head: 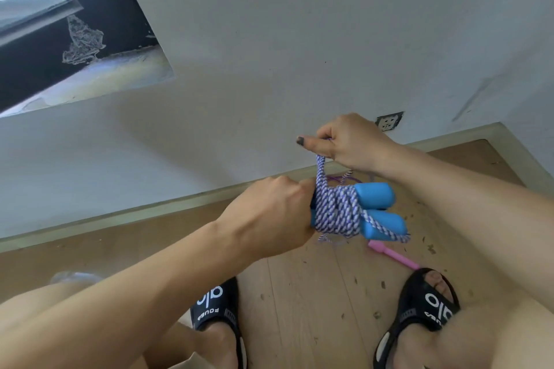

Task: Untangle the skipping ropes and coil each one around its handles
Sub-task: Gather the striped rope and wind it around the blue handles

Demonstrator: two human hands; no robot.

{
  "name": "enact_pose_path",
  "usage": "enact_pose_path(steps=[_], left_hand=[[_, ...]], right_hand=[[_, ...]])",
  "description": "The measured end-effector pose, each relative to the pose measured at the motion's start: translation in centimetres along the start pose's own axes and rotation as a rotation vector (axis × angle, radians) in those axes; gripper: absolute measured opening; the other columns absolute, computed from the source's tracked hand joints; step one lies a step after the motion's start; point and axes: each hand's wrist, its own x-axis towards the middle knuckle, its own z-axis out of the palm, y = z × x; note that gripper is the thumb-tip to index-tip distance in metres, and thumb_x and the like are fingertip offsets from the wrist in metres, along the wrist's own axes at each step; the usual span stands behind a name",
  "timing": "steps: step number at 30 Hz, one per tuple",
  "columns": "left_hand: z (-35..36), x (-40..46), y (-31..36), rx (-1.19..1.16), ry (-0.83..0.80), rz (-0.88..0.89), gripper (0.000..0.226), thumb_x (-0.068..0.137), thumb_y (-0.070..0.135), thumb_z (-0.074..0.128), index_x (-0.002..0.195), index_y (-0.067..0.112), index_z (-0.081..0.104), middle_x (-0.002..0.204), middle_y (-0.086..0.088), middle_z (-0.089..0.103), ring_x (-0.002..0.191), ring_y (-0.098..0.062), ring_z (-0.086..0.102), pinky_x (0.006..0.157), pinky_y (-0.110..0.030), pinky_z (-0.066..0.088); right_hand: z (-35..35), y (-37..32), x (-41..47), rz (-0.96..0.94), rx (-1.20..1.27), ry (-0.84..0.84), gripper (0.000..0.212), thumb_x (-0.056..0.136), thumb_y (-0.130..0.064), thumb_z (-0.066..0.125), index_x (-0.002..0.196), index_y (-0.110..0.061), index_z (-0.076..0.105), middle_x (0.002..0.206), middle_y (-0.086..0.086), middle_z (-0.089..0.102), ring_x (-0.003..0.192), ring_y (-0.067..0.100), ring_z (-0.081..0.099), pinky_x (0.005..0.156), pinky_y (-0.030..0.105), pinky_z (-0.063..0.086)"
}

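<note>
My left hand [271,213] is curled tight around one end of the two blue handles [380,210], which lie side by side and point toward 3 o'clock. The blue and white rope [337,213] is wound many times around the middle of the handles, just beside my left fist. My right hand [350,141] is up at 12 o'clock from the bundle. Its thumb and fingers are pinched shut on a loop of the same rope, and the loop runs straight down to the coils. A loose bit of the rope hangs off the lower handle at 4 o'clock. Down on the wooden floor [299,302], under the bundle, lies a pink handle [392,255] of another skipping rope, with thin purple rope [338,180] near the wall [269,54]. The pink handle's far end is close to my right slipper [419,308]. My left slipper [215,308] is at 7 o'clock from the bundle.
</note>
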Motion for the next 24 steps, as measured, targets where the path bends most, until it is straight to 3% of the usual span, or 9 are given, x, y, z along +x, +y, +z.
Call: enact_pose_path(steps=[4,6,8,11,13,16,19,24], left_hand=[[-2.2,-0.1,-0.3,-0.24,0.231,-0.078,0.035,0.074,0.027,0.068,0.067,0.033,0.033,0.05,0.01,0.037,0.043,-0.013,0.035,0.045,-0.017,0.027],[-3.1,0.2,-1.6,-0.31,0.257,-0.222,0.027,0.072,0.031,0.072,0.078,0.029,0.047,0.06,0.008,0.054,0.05,-0.011,0.045,0.048,-0.019,0.037],[-3.2,0.9,-3.2,-0.272,0.226,-0.306,0.031,0.072,0.03,0.07,0.095,0.02,0.05,0.078,0.002,0.066,0.065,-0.021,0.055,0.059,-0.032,0.048],[-2.2,1.8,-5.6,-0.199,0.176,-0.382,0.026,0.078,0.024,0.065,0.098,0.017,0.049,0.08,0.0,0.062,0.071,-0.025,0.053,0.062,-0.034,0.048],[-1.3,2.3,-6.8,-0.173,0.144,-0.42,0.024,0.079,0.021,0.063,0.098,0.014,0.049,0.079,-0.001,0.058,0.069,-0.026,0.051,0.061,-0.034,0.046],[0.1,2.6,-7.4,-0.088,0.078,-0.419,0.02,0.081,0.015,0.059,0.098,0.01,0.049,0.079,-0.008,0.061,0.064,-0.029,0.054,0.057,-0.038,0.049],[1.6,2.4,-7.6,0.039,0.003,-0.38,0.018,0.082,0.013,0.058,0.094,0.01,0.045,0.076,-0.009,0.059,0.058,-0.028,0.051,0.049,-0.036,0.042],[1.8,1.9,-7.0,0.207,-0.05,-0.282,0.021,0.087,0.02,0.057,0.096,0.013,0.038,0.076,-0.009,0.057,0.052,-0.026,0.044,0.044,-0.031,0.027]], right_hand=[[3.3,0.3,-0.2,0.082,0.247,-0.098,0.061,0.098,-0.055,0.048,0.053,-0.016,0.035,0.055,0.003,0.035,0.052,0.015,0.031,0.054,0.033,0.026],[5.3,0.0,-1.4,0.157,0.237,-0.21,0.047,0.103,-0.04,0.045,0.06,-0.023,0.04,0.067,0.007,0.049,0.063,0.018,0.042,0.059,0.031,0.03],[6.8,-1.2,-3.2,0.238,0.253,-0.243,0.038,0.105,-0.034,0.036,0.071,-0.023,0.047,0.077,0.007,0.056,0.07,0.02,0.048,0.064,0.031,0.034],[7.9,-4.5,-5.8,0.268,0.432,-0.14,0.058,0.104,-0.048,0.025,0.059,-0.019,0.044,0.058,0.004,0.048,0.056,0.02,0.043,0.059,0.032,0.033],[7.8,-6.3,-7.4,0.221,0.486,-0.084,0.056,0.105,-0.042,0.029,0.054,-0.021,0.038,0.051,-0.001,0.042,0.056,0.021,0.039,0.057,0.034,0.03],[6.6,-7.8,-8.8,0.127,0.367,-0.123,0.047,0.106,-0.04,0.034,0.062,-0.023,0.038,0.054,-0.005,0.044,0.055,0.019,0.046,0.055,0.035,0.034],[5.3,-8.1,-8.9,0.024,0.177,-0.119,0.05,0.102,-0.042,0.044,0.058,-0.021,0.033,0.051,-0.004,0.039,0.049,0.014,0.036,0.049,0.034,0.026],[1.0,-5.9,-6.4,-0.109,0.008,0.127,0.059,0.095,-0.054,0.051,0.054,-0.017,0.03,0.045,0.001,0.031,0.046,0.016,0.032,0.049,0.036,0.027]])
